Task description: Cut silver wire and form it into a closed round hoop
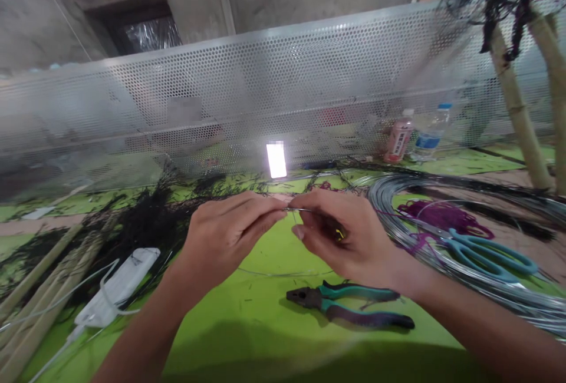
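In the head view, the left hand (234, 233) has thumb and forefinger pressed together on a thin wire (289, 210), which spans the small gap to the right hand (342, 227). The right hand's fingers curl at the wire's other side, its thumb tip sitting a little lower — whether those fingers clasp it firmly I cannot tell. Below the grip, a fine strand (283, 274) curves over the green tabletop (247, 324), and nearer the wearer lie pliers (316, 297), untouched, handles pointing right. Right of the grip is a large wire coil (384, 218), with purple yarn (442, 218) and blue-handled scissors (457, 240) lying over it. Left of the grip are dark fibres (145, 218), pale poles (57, 289) and a white power strip (119, 289) with cables. Beyond the grip, a bright screen (276, 161) stands before a perforated panel (283, 88) — two bottles (399, 138) are farther right.
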Tool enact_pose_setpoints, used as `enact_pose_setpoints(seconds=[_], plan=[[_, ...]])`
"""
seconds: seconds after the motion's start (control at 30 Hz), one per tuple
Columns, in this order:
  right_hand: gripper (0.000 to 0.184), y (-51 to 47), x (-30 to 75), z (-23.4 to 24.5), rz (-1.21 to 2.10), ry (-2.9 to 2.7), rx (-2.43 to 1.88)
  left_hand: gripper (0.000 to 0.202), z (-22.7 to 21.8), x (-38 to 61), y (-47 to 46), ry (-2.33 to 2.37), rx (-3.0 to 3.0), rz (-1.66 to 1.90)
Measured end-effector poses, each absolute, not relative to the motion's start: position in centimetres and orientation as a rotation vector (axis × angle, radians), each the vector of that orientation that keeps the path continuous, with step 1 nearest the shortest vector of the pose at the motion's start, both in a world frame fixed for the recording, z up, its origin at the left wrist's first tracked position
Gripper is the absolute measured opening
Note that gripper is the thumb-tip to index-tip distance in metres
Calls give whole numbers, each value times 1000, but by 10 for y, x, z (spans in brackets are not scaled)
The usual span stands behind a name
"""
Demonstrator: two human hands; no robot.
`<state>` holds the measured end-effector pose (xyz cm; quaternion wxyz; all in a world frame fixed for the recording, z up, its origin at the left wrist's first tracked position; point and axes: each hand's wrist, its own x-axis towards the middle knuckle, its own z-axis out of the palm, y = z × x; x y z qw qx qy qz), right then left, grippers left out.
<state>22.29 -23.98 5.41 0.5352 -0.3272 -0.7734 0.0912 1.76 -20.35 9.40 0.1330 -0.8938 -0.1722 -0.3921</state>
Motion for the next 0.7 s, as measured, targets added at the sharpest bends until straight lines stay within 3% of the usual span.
enact_pose_setpoints(seconds=[0.13, 0.27, 0.43, 0.63, 0.7], plan=[[10, -236, 218, 51, -37, -1766, -769, 5, 96, 19, -203, -512, -2603, -1185], [11, -236, 215, 50, 53, -1728, -715, 6, 94, 18, -204, -450, -2559, -1183], [17, -234, 212, 62, 421, -1623, -752, 8, 96, 18, -206, -438, -2476, -1161], [21, -239, 225, 95, 1252, -1563, -693, 15, 144, 10, -181, -738, -2914, -1116], [34, -239, 236, 92, 1187, -1699, -788, 20, 158, 7, -159, -784, -3137, -972]])
